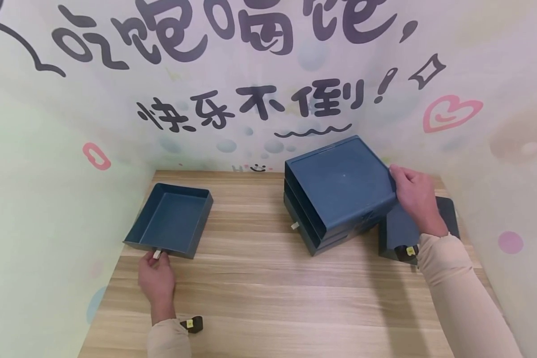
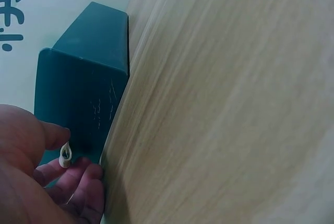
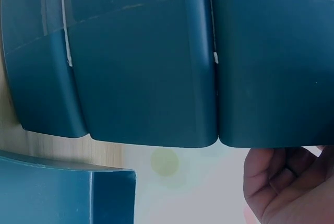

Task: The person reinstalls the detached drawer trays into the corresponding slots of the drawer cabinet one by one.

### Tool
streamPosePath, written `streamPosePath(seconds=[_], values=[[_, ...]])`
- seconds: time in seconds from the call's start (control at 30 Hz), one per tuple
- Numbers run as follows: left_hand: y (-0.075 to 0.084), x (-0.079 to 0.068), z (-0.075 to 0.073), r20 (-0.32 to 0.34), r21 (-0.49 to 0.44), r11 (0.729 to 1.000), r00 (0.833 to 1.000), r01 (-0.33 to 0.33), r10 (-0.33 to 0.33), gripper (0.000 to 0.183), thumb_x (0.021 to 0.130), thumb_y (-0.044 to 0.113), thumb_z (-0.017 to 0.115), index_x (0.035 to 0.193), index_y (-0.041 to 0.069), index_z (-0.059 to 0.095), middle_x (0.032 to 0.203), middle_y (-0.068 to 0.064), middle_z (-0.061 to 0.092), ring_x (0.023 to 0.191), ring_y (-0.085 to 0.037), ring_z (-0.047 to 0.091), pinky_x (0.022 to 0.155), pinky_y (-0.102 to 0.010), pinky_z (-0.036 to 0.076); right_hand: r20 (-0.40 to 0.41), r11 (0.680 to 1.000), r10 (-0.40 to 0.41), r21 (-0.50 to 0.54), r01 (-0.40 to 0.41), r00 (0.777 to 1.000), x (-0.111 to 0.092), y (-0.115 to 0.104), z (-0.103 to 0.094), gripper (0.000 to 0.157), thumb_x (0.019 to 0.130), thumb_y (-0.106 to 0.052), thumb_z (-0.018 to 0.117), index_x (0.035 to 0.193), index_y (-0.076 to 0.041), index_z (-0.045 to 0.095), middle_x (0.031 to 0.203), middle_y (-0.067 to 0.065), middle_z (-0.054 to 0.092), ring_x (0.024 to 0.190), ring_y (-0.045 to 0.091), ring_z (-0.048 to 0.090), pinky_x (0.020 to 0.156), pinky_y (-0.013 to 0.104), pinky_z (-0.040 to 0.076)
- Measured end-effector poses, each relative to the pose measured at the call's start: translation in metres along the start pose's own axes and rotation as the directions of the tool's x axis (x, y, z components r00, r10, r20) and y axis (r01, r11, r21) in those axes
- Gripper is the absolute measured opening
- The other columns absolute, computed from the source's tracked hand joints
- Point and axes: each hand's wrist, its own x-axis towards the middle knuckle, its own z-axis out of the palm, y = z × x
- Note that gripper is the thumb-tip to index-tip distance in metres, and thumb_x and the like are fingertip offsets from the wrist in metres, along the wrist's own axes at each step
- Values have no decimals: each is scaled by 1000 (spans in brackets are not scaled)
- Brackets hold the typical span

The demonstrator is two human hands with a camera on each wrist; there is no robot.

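On the left of the wooden table lies a shallow blue drawer (image 1: pixel 174 221), its inside bare. My left hand (image 1: pixel 157 281) is at its front, thumb and fingertips pinching the small pale pull loop (image 2: pixel 64 157). Right of centre stands a blue stacked drawer cabinet (image 1: pixel 344 181) of three tiers, turned at an angle. A pale tab (image 1: pixel 295 225) pokes out of its lowest tier; the upper tiers show dark openings. My right hand (image 1: pixel 415 196) grips the cabinet's right back edge. Curled fingers show at that edge in the right wrist view, where the cabinet side (image 3: pixel 146 88) has clear tape across it.
Another blue drawer (image 1: pixel 394 236) lies to the right of the cabinet, partly hidden by my right forearm. The wooden table (image 1: pixel 250 298) is bounded by a printed wall (image 1: pixel 232 84) at the back and by walls at both sides.
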Motion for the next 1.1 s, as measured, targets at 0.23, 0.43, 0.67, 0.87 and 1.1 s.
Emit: streamPosePath(seconds=[0.23,0.43,0.67,0.87,1.1], values=[[-2,2,1,-15,7,1000,1000,-12,12,46,99,29,44,134,-1,45,114,-23,57,98,-33,57,77,-36,40,2,1000,4,-1,-4,1000,-1,0,-1,67,86,-73,38,66,-11,52,51,-12,30,61,19,38,53,36,28],[-6,4,2,-28,15,1000,999,-18,19,42,99,27,45,131,-1,48,109,-21,58,95,-33,56,75,-35,38,2,1000,6,-8,-6,1000,-1,-1,-1,67,86,-74,37,63,-12,49,51,-11,29,58,20,36,51,37,27],[-11,7,3,-50,47,999,998,-21,24,40,98,28,47,126,0,51,105,-20,58,94,-34,54,75,-37,36,-6,1000,-4,-15,4,1000,0,0,0,67,86,-74,37,61,-12,47,50,-10,29,55,20,34,49,37,27],[-12,10,4,-62,47,998,997,-33,36,37,98,26,49,123,0,54,102,-20,61,92,-34,56,75,-36,38,-2,1000,-5,-11,5,1000,0,1,0,68,86,-74,37,62,-11,47,50,-11,28,55,19,34,49,38,27],[-11,10,2,-60,50,998,998,-31,34,37,98,27,48,122,0,55,106,-23,63,94,-35,58,76,-39,40,0,1000,1,-16,-1,1000,1,2,0,68,86,-74,36,63,-11,47,50,-11,28,55,20,34,49,37,27]])
